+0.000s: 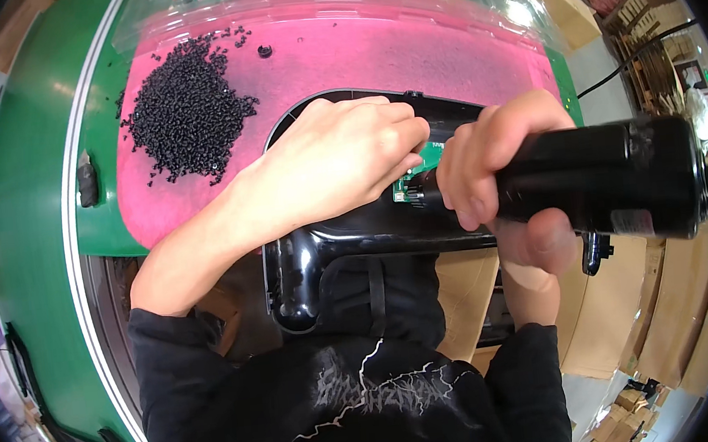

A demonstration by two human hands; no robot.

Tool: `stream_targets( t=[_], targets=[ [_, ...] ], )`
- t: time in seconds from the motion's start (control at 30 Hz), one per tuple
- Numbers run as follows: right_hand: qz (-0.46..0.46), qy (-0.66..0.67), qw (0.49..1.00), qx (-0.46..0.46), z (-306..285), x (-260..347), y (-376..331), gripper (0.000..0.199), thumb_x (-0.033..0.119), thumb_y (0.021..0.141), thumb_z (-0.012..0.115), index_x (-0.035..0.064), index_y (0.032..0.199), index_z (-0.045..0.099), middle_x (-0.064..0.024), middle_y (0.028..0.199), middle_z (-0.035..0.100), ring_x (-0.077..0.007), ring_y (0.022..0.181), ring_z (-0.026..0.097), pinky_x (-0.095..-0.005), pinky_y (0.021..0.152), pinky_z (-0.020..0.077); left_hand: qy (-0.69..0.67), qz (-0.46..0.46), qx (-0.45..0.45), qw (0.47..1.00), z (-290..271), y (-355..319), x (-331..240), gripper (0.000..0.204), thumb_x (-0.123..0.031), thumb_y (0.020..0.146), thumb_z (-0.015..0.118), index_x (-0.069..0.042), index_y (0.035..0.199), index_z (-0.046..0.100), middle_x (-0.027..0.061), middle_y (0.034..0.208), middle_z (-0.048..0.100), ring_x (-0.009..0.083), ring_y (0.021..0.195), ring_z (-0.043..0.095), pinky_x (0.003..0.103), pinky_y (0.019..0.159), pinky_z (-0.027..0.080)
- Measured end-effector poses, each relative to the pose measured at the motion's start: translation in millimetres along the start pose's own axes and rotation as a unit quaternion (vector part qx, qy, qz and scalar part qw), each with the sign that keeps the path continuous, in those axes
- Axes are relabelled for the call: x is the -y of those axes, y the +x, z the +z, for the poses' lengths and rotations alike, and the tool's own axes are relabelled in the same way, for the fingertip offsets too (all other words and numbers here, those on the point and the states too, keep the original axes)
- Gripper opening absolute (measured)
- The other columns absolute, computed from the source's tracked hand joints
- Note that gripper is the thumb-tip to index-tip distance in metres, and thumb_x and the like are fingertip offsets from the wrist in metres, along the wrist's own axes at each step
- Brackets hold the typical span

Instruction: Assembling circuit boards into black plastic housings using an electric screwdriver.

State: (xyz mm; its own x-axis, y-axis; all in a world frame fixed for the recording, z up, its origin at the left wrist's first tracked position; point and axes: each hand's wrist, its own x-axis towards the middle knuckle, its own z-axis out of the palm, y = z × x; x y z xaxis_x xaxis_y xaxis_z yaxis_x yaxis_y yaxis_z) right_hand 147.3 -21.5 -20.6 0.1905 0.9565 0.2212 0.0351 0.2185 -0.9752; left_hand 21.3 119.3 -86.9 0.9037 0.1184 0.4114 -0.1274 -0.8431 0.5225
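our right hand wraps around a black cylindrical tool, its front end near the green circuit board inside the black housing, partly on the pink mat. our left hand curls beside the board; we cannot tell what it pinches.

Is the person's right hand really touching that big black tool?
Touching. The head view shows the right hand with its fingers curled around the left end of the big black tool.
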Motion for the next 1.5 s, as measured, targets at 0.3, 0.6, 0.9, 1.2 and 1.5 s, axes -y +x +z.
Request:
stream_targets(
  t=[0.3, 0.6, 0.9, 1.2, 1.5],
  targets=[
    [-0.302, 0.111, 0.944, -0.077, -11, 14, -8, 0.05, 0.047, 0.081, 0.07, 0.0072, 0.102, 0.048, 0.003, 0.072, 0.054, -0.0064, 0.053, 0.05, -0.0217, 0.054, 0.0407, -0.054, 0.065, 0.018, 0.996, 3, 6, -3, 0.015, -0.011, 0.079, 0.07, -0.004, 0.089, 0.062, 0.0079, 0.082, 0.06, 0.0271, 0.08, 0.062, 0.039, 0.066, 0.051],
    [-0.304, 0.147, 0.934, -0.119, -12, 22, -16, 0.047, 0.041, 0.079, 0.073, 0.0069, 0.1, 0.048, 0.0019, 0.069, 0.053, -0.0086, 0.053, 0.052, -0.0229, 0.054, 0.0423, -0.144, 0.086, -0.04, 0.985, 1, 9, -5, 0.016, 0.001, 0.075, 0.072, -0.001, 0.089, 0.064, 0.0103, 0.077, 0.064, 0.0281, 0.071, 0.064, 0.036, 0.061, 0.051],
    [-0.321, 0.129, 0.934, -0.084, -25, 19, -24, 0.047, 0.04, 0.079, 0.074, 0.0063, 0.101, 0.049, 0.0017, 0.07, 0.054, -0.0094, 0.054, 0.053, -0.0239, 0.055, 0.044, -0.176, 0.073, 0.022, 0.981, -2, 12, -7, 0.025, -0.013, 0.081, 0.074, 0.002, 0.097, 0.063, 0.0128, 0.091, 0.067, 0.029, 0.084, 0.065, 0.038, 0.071, 0.052],
    [-0.213, 0.005, 0.968, -0.132, -58, 2, -38, 0.048, 0.046, 0.084, 0.064, 0.004, 0.102, 0.049, -0.001, 0.067, 0.049, -0.011, 0.05, 0.044, -0.0272, 0.052, 0.0384, -0.108, 0.089, -0.126, 0.982, -8, 7, 4, 0.037, -0.009, 0.077, 0.064, -0.003, 0.099, 0.035, 0.015, 0.103, 0.048, 0.0248, 0.091, 0.043, 0.038, 0.086, 0.039],
    [-0.154, 0.005, 0.976, -0.151, -63, -5, -38, 0.051, 0.045, 0.084, 0.066, 0.0033, 0.105, 0.047, -0.0036, 0.066, 0.051, -0.0142, 0.053, 0.049, -0.0296, 0.053, 0.0432, -0.146, -0.062, -0.201, 0.966, 3, 10, 1, 0.022, 0.003, 0.088, 0.058, -0.002, 0.105, 0.046, 0.0082, 0.084, 0.052, 0.0204, 0.072, 0.054, 0.031, 0.07, 0.046]
  ],
)
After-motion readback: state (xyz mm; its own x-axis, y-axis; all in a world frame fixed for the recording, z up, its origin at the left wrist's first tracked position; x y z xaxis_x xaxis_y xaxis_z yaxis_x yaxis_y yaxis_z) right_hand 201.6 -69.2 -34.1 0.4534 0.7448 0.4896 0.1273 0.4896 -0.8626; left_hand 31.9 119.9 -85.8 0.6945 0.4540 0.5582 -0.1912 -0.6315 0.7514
